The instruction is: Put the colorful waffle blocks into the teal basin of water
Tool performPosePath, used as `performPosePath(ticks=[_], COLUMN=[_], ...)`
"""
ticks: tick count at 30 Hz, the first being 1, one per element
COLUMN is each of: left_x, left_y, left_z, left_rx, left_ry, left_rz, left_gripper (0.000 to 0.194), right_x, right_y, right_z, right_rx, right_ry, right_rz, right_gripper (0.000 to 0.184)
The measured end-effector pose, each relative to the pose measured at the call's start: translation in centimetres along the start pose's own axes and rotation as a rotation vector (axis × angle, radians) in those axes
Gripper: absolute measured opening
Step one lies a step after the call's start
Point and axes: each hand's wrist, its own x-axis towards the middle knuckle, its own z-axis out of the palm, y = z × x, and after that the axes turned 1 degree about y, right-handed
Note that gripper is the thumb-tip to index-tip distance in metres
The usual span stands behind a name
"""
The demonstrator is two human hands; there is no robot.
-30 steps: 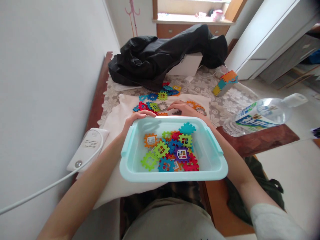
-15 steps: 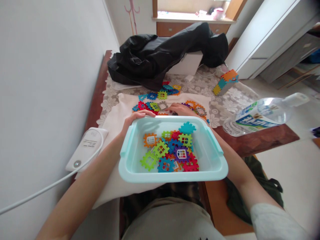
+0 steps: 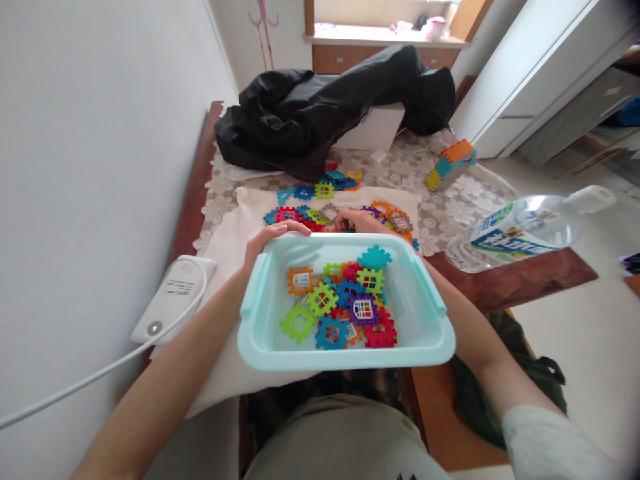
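Note:
A pale turquoise plastic tub (image 3: 435,333) sits at the table's near edge over my lap, with several coloured waffle-block tiles (image 3: 345,303) inside. My left hand (image 3: 273,237) grips the tub's far left rim, fingers curled over it. My right hand (image 3: 363,221) reaches past the tub's far rim to the loose tiles (image 3: 310,215) on the white cloth (image 3: 235,240), fingers bent down on them. What they hold, if anything, is hidden.
A black jacket (image 3: 320,120) covers a white box at the table's far end. A small block cube (image 3: 450,163) stands at the far right. A water bottle (image 3: 520,230) lies on the right edge. A white device with cable (image 3: 175,297) lies by the left wall.
My right hand has slid slightly left and farther among the loose tiles. The tub and my left hand have barely moved.

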Motion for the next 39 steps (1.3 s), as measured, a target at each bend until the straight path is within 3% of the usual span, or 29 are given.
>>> performPosePath(ticks=[3, 6, 11, 17, 23, 26, 31, 36, 39], left_x=[0.0, 0.4, 0.8, 0.8, 0.6, 0.5, 0.6, 0.5, 0.6], left_y=[-0.2, -0.4, -0.3, 0.0, -0.2, -0.4, -0.3, -0.2, -0.2], left_z=[-0.1, -0.5, -0.8, -0.7, -0.5, -0.5, -0.6, -0.7, -0.6], left_rx=[-0.07, -0.033, 0.013, 0.012, -0.043, -0.059, -0.045, 0.003, 0.006], left_ry=[0.015, 0.006, 0.022, 0.006, 0.006, 0.017, 0.035, 0.027, 0.026], left_rz=[-0.053, -0.012, 0.003, -0.023, 0.016, 0.053, -0.019, 0.003, -0.007], left_gripper=[0.039, 0.033, 0.029, 0.03, 0.024, 0.019, 0.025, 0.024, 0.025], right_x=[-0.2, -0.3, -0.4, 0.5, 0.7, 0.2, -0.8, -1.1, -1.1], right_y=[-1.2, -2.5, -3.7, -2.6, -3.0, -4.0, -5.7, -5.9, -5.5], right_z=[0.1, 0.2, -0.3, -1.0, -1.9, -2.7, -3.3, -2.9, -2.9], right_rx=[0.115, 0.2, 0.331, 0.419, 0.75, 0.774, 0.792, 0.822, 0.804], right_ry=[0.026, 0.069, 0.114, 0.356, 0.512, 0.481, 0.416, 0.137, 0.041], right_rz=[0.038, 0.072, 0.122, 0.084, 0.109, 0.095, -0.009, -0.109, -0.137], right_gripper=[0.021, 0.028, 0.025, 0.03, 0.048, 0.054, 0.061, 0.056, 0.053])
